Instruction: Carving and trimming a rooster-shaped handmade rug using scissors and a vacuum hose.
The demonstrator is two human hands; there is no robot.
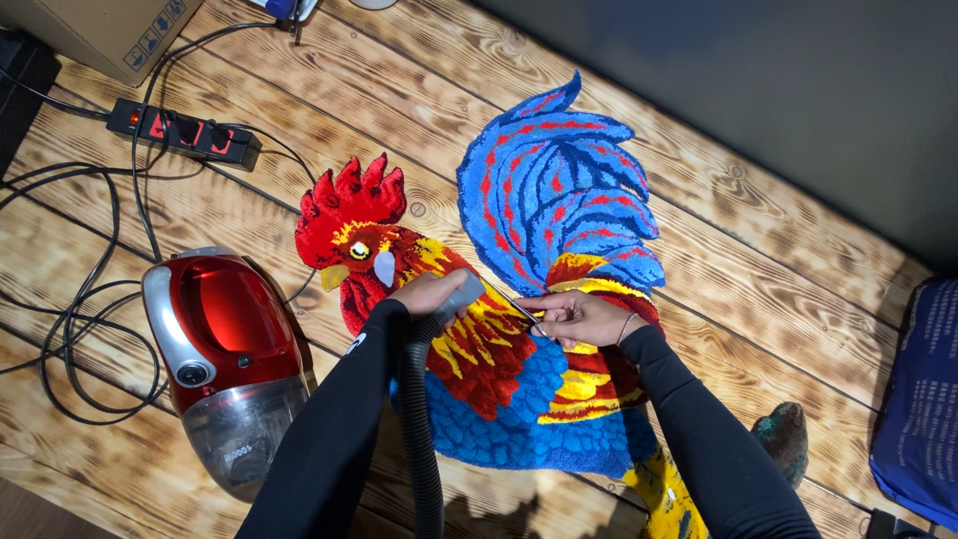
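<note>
While rooster rug (519, 299) lies flat mid-frame on wooden table (778, 260), left hand (431, 292) closed around grey vacuum nozzle (461, 294), tip against pile to catch fluff. Right hand (579, 317) pinches thin metal tool (514, 302), point beside nozzle. Red vacuum (225, 359) lower left.

Both arms reaching forward from the lower edge in black sleeves, forearms converging toward the middle; left hand (431, 292) curled palm-down in a closed grip, knuckles up, wrist straight; right hand (579, 317) just beside it, apart by a narrow gap, fingers pinched together and pointing left. A thin bracelet at the right wrist, sleeve pulled back just behind it.
</note>
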